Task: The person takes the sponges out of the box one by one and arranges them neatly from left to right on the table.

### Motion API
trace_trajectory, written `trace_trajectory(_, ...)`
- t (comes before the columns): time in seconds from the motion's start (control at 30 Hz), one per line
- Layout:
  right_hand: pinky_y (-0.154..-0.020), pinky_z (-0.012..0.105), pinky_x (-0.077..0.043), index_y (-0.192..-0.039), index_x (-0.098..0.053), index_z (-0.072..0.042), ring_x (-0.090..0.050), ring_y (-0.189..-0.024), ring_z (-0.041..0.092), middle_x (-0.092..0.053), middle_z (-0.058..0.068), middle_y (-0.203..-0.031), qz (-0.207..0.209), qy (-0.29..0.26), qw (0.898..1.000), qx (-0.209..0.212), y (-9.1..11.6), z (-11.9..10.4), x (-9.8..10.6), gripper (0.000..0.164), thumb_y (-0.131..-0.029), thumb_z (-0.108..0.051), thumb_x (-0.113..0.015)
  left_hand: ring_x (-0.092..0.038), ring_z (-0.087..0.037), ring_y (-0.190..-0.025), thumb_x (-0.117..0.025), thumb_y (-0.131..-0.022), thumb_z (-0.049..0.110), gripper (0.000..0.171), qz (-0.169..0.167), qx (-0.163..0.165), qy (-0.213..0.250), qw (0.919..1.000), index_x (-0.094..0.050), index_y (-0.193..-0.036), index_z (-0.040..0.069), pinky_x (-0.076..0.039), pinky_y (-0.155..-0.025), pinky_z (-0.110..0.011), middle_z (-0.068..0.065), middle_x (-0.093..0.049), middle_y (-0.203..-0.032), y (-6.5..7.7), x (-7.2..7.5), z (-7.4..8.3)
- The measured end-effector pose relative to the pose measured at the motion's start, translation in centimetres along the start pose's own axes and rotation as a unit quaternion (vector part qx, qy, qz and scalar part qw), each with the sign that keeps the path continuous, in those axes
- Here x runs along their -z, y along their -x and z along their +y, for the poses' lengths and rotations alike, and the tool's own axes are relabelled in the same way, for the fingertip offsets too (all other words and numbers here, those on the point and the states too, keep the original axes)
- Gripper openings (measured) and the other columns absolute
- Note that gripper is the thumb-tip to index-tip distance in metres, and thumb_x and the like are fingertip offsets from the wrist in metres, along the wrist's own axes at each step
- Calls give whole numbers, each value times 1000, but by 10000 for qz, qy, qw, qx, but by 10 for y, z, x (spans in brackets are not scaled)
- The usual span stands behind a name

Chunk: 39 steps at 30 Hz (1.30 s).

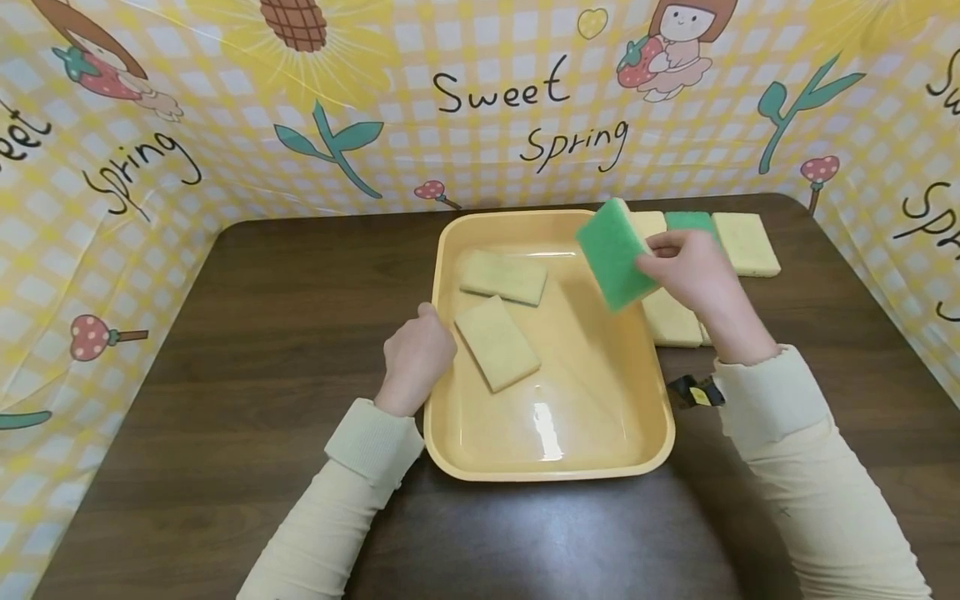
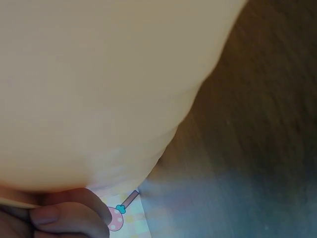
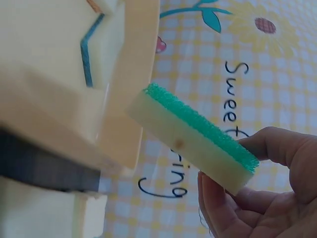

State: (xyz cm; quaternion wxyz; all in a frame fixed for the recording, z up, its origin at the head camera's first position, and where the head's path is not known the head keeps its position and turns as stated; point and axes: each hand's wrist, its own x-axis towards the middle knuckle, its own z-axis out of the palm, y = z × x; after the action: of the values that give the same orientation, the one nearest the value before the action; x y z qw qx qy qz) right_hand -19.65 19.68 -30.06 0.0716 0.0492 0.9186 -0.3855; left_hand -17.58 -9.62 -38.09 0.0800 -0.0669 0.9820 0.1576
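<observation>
My right hand (image 1: 693,267) pinches a scouring sponge (image 1: 615,254) by one end, above the right side of a yellow plastic tray (image 1: 551,473). Its green face shows in the head view; the right wrist view shows the sponge (image 3: 198,136) edge-on, thumb on the green layer and fingers under the cream one. My left hand (image 1: 420,354) grips the tray's left rim, with curled fingers (image 2: 74,216) at the edge in the left wrist view. Inside the tray lie two sponges, one (image 1: 506,275) farther back and another (image 1: 497,343) nearer, cream sides up.
Right of the tray, several more sponges lie on the dark wooden table (image 1: 300,283), including a cream one (image 1: 745,243) and a green one (image 1: 692,222). A black strap end (image 1: 696,392) hangs by the right cuff. A patterned yellow cloth (image 1: 495,108) stands behind.
</observation>
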Motion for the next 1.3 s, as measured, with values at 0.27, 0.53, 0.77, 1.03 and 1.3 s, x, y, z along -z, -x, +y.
trace_trajectory(0.27, -101, 53, -40, -138, -43, 6, -51, -119, 39, -49, 31, -134, 28, -207, 9997, -112, 1, 18, 18, 53, -97, -27, -51, -63, -32, -68, -34, -98, 18, 23, 32, -28, 52, 10000, -47, -102, -1, -50, -61, -48, -20, -63, -80, 0, 1, -1)
trace_trajectory(0.53, -98, 49, -40, -141, -40, 4, -48, -118, 35, -46, 30, -137, 99, -143, 9997, -192, 3, 37, 31, 57, -98, -33, -47, -63, -32, -69, -34, -98, 18, 24, -86, 23, 58, 9999, -46, -105, -1, -50, -63, -47, -19, -63, -81, -2, 2, -1)
trace_trajectory(0.77, -95, 42, -41, -143, -37, 2, -48, -112, 24, -42, 28, -142, 143, -203, 9985, -480, 4, 55, 40, 64, -97, -42, -44, -63, -32, -73, -33, -98, 19, 26, -151, 74, 53, 9998, -46, -108, -1, -51, -67, -48, -20, -64, -85, -3, 1, 0)
trace_trajectory(1.03, -82, 37, -43, -146, -36, -4, -43, -117, 30, -38, 25, -144, 347, -249, 9954, -855, 10, 78, 52, 74, -93, -55, -41, -63, -31, -70, -34, -98, 19, 25, -118, 22, 29, 9999, -46, -108, -1, -50, -64, -47, -19, -63, -82, -3, 1, 2)
trace_trajectory(1.3, -45, 34, -31, -147, -35, -9, -46, -82, 3, -50, 8, -122, 699, -20, 9903, -1197, 17, 103, 66, 79, -90, -63, -41, -63, -31, -70, -35, -98, 19, 25, -138, 54, -11, 9999, -46, -110, -1, -51, -64, -46, -19, -63, -82, -1, 3, 3)
